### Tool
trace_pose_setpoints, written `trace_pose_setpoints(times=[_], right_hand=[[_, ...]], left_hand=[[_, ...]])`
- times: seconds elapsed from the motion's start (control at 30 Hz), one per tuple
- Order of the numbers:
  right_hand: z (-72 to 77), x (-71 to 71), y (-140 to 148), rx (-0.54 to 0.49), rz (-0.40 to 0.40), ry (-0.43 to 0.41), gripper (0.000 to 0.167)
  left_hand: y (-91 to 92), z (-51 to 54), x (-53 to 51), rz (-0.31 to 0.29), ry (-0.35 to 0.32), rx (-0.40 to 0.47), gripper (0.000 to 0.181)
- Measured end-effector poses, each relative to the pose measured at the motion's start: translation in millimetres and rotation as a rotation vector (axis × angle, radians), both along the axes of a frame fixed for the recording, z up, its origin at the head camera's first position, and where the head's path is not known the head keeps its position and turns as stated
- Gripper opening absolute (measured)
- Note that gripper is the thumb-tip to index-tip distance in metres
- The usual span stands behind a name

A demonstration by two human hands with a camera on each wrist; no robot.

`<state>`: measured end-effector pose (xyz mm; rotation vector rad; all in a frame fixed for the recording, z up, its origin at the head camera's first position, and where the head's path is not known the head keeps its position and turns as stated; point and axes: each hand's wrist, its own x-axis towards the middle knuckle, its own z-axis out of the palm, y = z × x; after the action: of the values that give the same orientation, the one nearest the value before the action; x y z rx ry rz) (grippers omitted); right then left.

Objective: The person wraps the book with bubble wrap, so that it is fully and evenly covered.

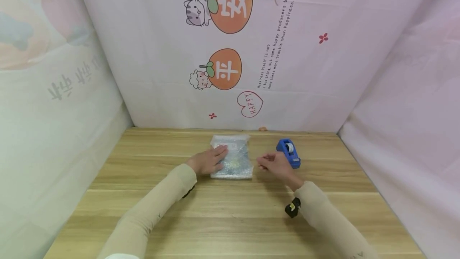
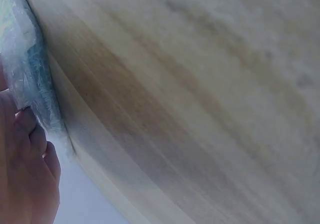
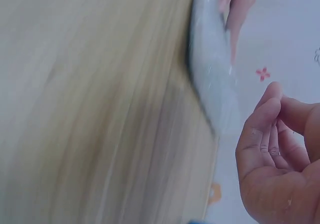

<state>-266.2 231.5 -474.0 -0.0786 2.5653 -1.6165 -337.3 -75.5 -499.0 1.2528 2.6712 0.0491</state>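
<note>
A flat, bluish rectangular thing in clear bubble wrap (image 1: 235, 163) lies on the wooden table, a pale yellow patch showing through. What is inside cannot be made out. My left hand (image 1: 208, 160) rests on the left part of the wrapped package, fingers extended over it. Just off the package's right edge, my right hand (image 1: 276, 165) has its thumb and forefinger tips together, the other fingers curled. In the right wrist view this hand (image 3: 277, 159) stands apart from the package (image 3: 212, 58); nothing can be made out between the fingertips. In the left wrist view the wrap (image 2: 32, 63) touches the fingers.
A blue tape dispenser (image 1: 288, 153) with a roll of tape stands right behind my right hand. The wooden table (image 1: 230, 219) reaches back to a printed cloth wall (image 1: 161, 71), with cloth walls at both sides. A black wrist device (image 1: 292, 208) hangs at my right sleeve.
</note>
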Motion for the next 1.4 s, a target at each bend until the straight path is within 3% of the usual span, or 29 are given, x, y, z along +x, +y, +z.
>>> trace_pose_setpoints(times=[0.17,0.3,0.7,1.1,1.4], right_hand=[[4.7,-4.0,-28.1,-0.120,0.027,-0.095,0.036],[7.1,-8.7,-44.0,-0.153,0.039,-0.150,0.044],[-1.5,-27.1,-70.4,-0.275,-0.034,-0.246,0.047],[-3.1,-41.7,-85.6,-0.321,-0.036,-0.374,0.036],[-10.6,-45.9,-87.8,-0.301,-0.072,-0.406,0.031]], left_hand=[[-0.3,0.3,0.3,0.004,-0.003,-0.003,0.067],[0.0,-0.2,0.7,0.015,-0.004,-0.001,0.067],[0.1,-1.2,0.8,0.025,-0.021,-0.006,0.068],[-1.1,2.2,0.4,0.043,-0.035,-0.003,0.068],[-0.3,0.7,-0.6,0.018,-0.029,0.015,0.067]])
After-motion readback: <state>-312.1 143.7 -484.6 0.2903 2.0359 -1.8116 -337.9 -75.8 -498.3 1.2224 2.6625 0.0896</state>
